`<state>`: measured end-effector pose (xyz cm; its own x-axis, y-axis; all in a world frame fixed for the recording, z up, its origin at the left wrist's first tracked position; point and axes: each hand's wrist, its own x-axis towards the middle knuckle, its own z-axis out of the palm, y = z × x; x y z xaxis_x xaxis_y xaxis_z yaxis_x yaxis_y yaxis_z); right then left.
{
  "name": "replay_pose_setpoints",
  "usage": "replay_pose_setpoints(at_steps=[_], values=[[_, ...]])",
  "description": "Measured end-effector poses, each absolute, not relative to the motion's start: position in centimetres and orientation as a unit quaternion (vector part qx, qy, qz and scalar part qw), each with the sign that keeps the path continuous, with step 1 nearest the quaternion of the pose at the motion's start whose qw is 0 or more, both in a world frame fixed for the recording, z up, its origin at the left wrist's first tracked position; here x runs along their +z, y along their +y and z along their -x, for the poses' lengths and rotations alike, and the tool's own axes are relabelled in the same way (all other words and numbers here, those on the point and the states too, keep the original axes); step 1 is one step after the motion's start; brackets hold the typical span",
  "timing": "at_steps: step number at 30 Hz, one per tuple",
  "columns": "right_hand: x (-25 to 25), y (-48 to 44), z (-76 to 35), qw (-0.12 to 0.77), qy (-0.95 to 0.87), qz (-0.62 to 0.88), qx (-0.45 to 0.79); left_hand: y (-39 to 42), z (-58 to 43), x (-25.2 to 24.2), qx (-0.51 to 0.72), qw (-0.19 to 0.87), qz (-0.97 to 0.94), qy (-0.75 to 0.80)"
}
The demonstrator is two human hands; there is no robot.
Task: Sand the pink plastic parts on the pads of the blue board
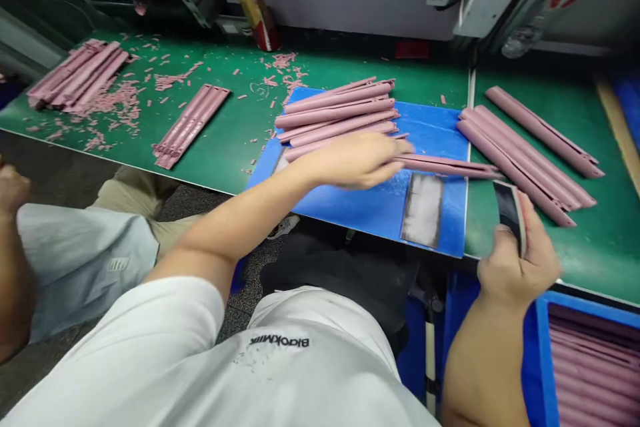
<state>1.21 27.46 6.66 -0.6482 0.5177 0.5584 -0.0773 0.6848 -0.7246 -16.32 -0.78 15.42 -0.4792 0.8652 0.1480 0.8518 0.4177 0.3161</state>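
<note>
Pink moulded strip (445,167) is what I have in play on my feed: it lies across the blue mat (430,133) and runs out past the mat's right edge. The left hand (355,160) sits over the mat, fingers pressed together at the strip's near end; from this view I cannot tell whether they pinch it. Just off the mat's right edge, the right hand (520,260) pinches a black-faced sanding block (510,213) between thumb and fingers, close by the strip's far end. I read the step in hand as bringing strip and block together, so the next move calls for a firm hold on the strip.

Below the mat's right corner, a blue plastic crate (543,373) holds pink strips (595,367) packed side by side, running out of view. On the mat, more strips (335,110) lie stacked beyond the left hand, with a worn grey abrasive pad (423,210) lying flat near the front edge.
</note>
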Motion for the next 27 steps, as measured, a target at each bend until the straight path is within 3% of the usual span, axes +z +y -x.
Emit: replay_pose_setpoints(at_steps=[3, 6, 13, 17, 21, 27], values=[[6.8, 29.1, -0.5, 0.364, -0.877, 0.072, 0.305, -7.1, 11.6, 12.5, 0.309, -0.011, -0.414, 0.856], [6.8, 28.3, 1.8, 0.263, -0.931, 0.041, 0.250, -8.9, 7.7, 10.2, 0.400, -0.034, -0.351, 0.846], [9.4, 17.0, 0.4, 0.165, -0.937, -0.204, 0.231, -7.6, 3.5, 9.3, 0.441, -0.084, -0.302, 0.841], [9.6, 18.8, 1.2, 0.155, -0.963, -0.068, 0.211, -8.0, 3.1, 9.4, 0.437, -0.112, -0.289, 0.845], [9.1, 20.6, 1.4, 0.133, -0.955, -0.169, 0.206, -8.1, 3.0, 9.4, 0.415, -0.139, -0.337, 0.834], [7.6, 23.0, 2.6, 0.112, -0.980, -0.038, 0.158, -8.7, 3.1, 9.3, 0.419, -0.151, -0.355, 0.822]])
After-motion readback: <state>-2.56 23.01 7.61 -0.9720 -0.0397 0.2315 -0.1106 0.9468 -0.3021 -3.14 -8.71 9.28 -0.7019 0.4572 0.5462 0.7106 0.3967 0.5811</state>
